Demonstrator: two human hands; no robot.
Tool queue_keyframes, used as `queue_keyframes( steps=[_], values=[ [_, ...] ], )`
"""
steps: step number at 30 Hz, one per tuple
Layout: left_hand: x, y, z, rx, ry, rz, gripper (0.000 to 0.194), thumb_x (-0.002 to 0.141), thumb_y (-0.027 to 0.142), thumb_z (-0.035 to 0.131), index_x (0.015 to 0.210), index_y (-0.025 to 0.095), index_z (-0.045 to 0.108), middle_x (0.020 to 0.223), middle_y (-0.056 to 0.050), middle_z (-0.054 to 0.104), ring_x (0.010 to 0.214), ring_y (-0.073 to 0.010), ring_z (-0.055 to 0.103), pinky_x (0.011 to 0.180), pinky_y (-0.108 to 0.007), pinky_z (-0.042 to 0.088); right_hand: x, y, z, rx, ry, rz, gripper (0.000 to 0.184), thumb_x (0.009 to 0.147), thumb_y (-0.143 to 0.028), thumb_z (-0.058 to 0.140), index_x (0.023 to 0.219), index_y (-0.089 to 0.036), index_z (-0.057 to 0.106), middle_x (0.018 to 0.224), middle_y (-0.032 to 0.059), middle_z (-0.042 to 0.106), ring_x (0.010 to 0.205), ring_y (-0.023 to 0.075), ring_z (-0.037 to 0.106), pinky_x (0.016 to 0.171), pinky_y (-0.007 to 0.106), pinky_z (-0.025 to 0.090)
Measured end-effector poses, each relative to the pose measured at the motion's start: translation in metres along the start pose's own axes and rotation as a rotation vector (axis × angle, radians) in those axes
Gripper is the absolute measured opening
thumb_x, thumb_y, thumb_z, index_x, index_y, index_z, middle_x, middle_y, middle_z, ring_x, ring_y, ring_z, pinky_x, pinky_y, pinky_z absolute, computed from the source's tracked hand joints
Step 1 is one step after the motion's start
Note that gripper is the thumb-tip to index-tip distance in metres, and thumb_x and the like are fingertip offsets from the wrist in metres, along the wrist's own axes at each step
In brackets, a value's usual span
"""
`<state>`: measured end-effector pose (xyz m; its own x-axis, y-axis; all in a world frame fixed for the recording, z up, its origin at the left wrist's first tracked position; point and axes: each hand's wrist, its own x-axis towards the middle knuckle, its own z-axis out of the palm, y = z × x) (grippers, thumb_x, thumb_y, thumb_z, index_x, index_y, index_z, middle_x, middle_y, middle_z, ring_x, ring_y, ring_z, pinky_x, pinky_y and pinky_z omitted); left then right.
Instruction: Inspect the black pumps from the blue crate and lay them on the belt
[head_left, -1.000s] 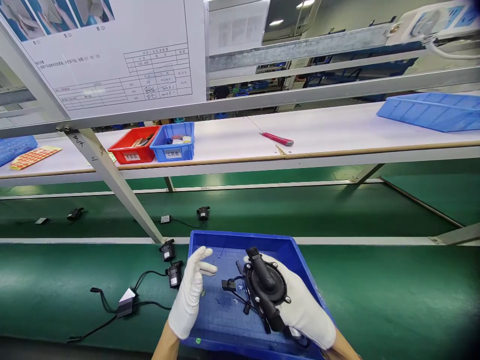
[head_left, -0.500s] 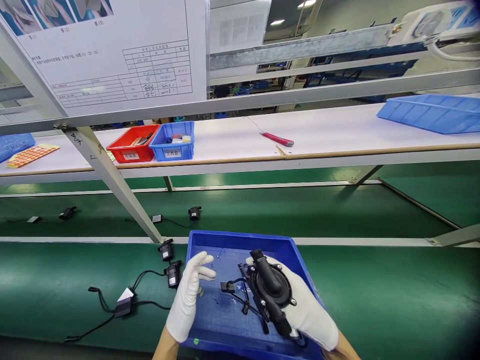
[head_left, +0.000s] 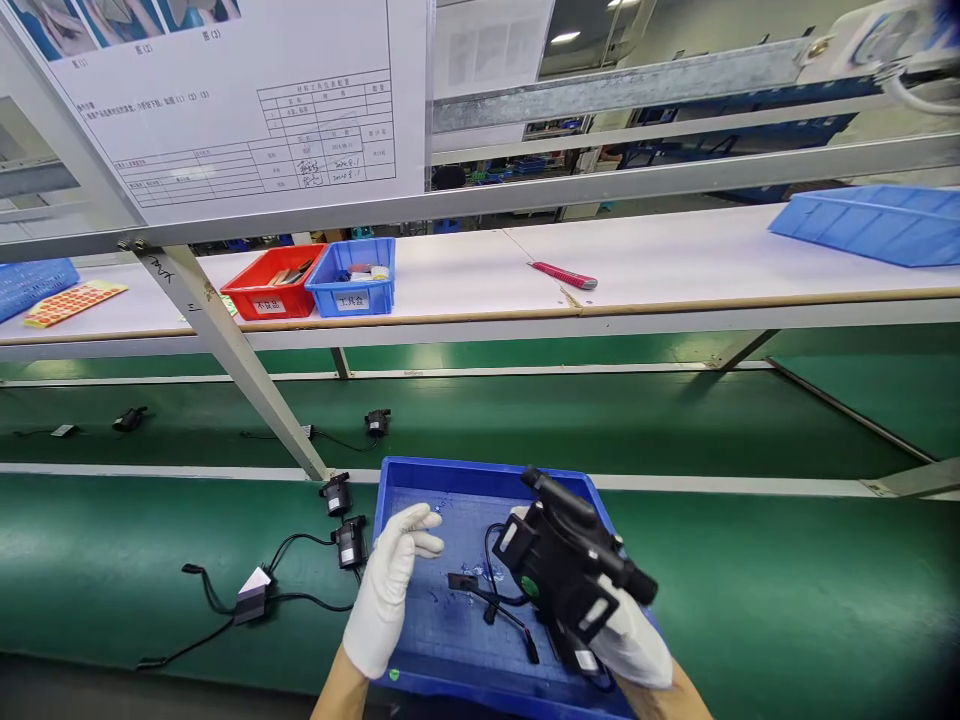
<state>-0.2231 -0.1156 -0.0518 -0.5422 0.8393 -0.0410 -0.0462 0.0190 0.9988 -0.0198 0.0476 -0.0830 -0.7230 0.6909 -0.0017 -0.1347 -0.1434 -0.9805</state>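
Observation:
My right hand, in a white glove, is closed around a black pump with two pipe stubs and a round green sticker. The hand holds it tilted over the right half of a blue tray. Thin black cables with small connectors lie in the tray below the pump. At the tray's left side my left hand, also gloved in white, hovers with its fingers stretched out and nothing in them. The pump covers part of the right hand's fingers.
Left of the tray, two black pumps and a cabled box lie on the green surface. Beyond a white strip lies another pump. A shelf holds a red bin, a blue bin and a red-handled cutter.
My right hand has turned the pump over, so its round face no longer shows and its stickered side does. My left hand has shifted slightly right, still with extended fingers.

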Motion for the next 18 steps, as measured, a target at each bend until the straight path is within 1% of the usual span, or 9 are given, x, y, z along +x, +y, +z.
queue_keyframes(
  steps=[2, 4, 7, 9, 11, 13, 15, 17, 18],
  values=[
    [-0.001, 0.005, 0.009, 0.0, 0.014, -0.007, 0.048, 0.104, 0.058, 0.043, 0.133, 0.025, 0.061, 0.132, -0.011, 0.067, 0.107, -0.0244, 0.069, 0.101, -0.044, 0.053, 0.003, -0.002, 0.005, 0.032, 0.014, -0.004, 0.063, 0.08, -0.083, 0.061, 0.101, -0.026, 0.08, 0.085, 0.0104, 0.081, 0.075, 0.0286, 0.077, 0.071, 0.041, 0.065],
    [-0.002, 0.009, 0.022, 0.006, -0.012, -0.021, 0.051, 0.103, 0.06, 0.045, 0.137, 0.026, 0.06, 0.138, -0.011, 0.065, 0.116, -0.0258, 0.067, 0.109, -0.046, 0.049, 0.009, -0.01, 0.015, 0.035, 0.018, -0.002, 0.056, 0.084, -0.074, 0.065, 0.103, -0.024, 0.079, 0.097, 0.0108, 0.082, 0.087, 0.0295, 0.077, 0.083, 0.042, 0.064],
    [0.0, 0.007, 0.046, -0.08, -0.127, -0.025, 0.073, 0.097, 0.061, 0.057, 0.158, 0.027, 0.038, 0.159, -0.012, 0.049, 0.14, -0.0285, 0.053, 0.121, -0.045, 0.039, 0.016, -0.031, 0.035, -0.128, 0.069, 0.054, 0.047, 0.082, -0.053, 0.08, 0.118, -0.024, 0.074, 0.114, 0.0078, 0.08, 0.107, 0.0318, 0.073, 0.102, 0.046, 0.057],
    [0.007, -0.001, 0.059, -0.24, -0.137, -0.035, 0.084, 0.093, 0.063, 0.063, 0.161, 0.025, 0.033, 0.162, -0.012, 0.046, 0.144, -0.0275, 0.049, 0.121, -0.04, 0.04, 0.014, -0.046, 0.045, -0.237, 0.101, 0.141, 0.057, 0.08, -0.054, 0.08, 0.128, -0.025, 0.069, 0.117, 0.0068, 0.079, 0.102, 0.0311, 0.074, 0.094, 0.046, 0.061],
    [0.017, -0.012, 0.064, -0.505, -0.143, -0.144, 0.082, 0.091, 0.072, 0.058, 0.155, 0.02, 0.046, 0.151, -0.013, 0.059, 0.126, -0.0254, 0.064, 0.107, -0.034, 0.052, 0.007, -0.059, 0.048, -0.227, 0.077, 0.207, 0.06, 0.086, -0.061, 0.071, 0.135, -0.025, 0.065, 0.12, 0.0086, 0.078, 0.085, 0.0274, 0.076, 0.075, 0.042, 0.065],
    [0.027, -0.023, 0.064, -0.743, -0.227, -0.296, 0.087, 0.088, 0.083, 0.048, 0.146, 0.02, 0.057, 0.132, -0.014, 0.072, 0.081, -0.0191, 0.074, 0.07, -0.029, 0.061, -0.001, -0.07, 0.044, -0.158, 0.043, 0.192, 0.056, 0.092, -0.064, 0.062, 0.133, -0.025, 0.067, 0.121, 0.0108, 0.077, 0.072, 0.0226, 0.073, 0.063, 0.038, 0.064],
    [0.033, -0.03, 0.06, -0.886, -0.328, -0.394, 0.086, 0.087, 0.086, 0.045, 0.144, 0.024, 0.059, 0.124, -0.012, 0.076, 0.046, -0.0095, 0.058, 0.039, -0.022, 0.044, -0.006, -0.078, 0.036, -0.134, 0.086, 0.127, 0.051, 0.093, -0.064, 0.061, 0.122, -0.023, 0.072, 0.113, 0.0115, 0.079, 0.067, 0.0203, 0.071, 0.061, 0.036, 0.063],
    [0.033, -0.031, 0.059, -0.95, -0.389, -0.399, 0.078, 0.089, 0.083, 0.044, 0.142, 0.028, 0.06, 0.132, -0.011, 0.072, 0.037, -0.0042, 0.048, 0.03, -0.019, 0.031, -0.007, -0.081, 0.031, -0.179, 0.179, 0.079, 0.05, 0.091, -0.065, 0.064, 0.114, -0.022, 0.074, 0.097, 0.0099, 0.08, 0.062, 0.0191, 0.067, 0.058, 0.033, 0.061],
    [0.031, -0.029, 0.06, -0.967, -0.409, -0.384, 0.078, 0.089, 0.083, 0.045, 0.142, 0.029, 0.06, 0.139, -0.011, 0.069, 0.038, -0.0039, 0.05, 0.029, -0.018, 0.03, -0.006, -0.08, 0.03, -0.229, 0.213, 0.077, 0.05, 0.09, -0.066, 0.063, 0.113, -0.022, 0.074, 0.092, 0.0089, 0.079, 0.059, 0.0189, 0.066, 0.055, 0.032, 0.06]
  ],
)
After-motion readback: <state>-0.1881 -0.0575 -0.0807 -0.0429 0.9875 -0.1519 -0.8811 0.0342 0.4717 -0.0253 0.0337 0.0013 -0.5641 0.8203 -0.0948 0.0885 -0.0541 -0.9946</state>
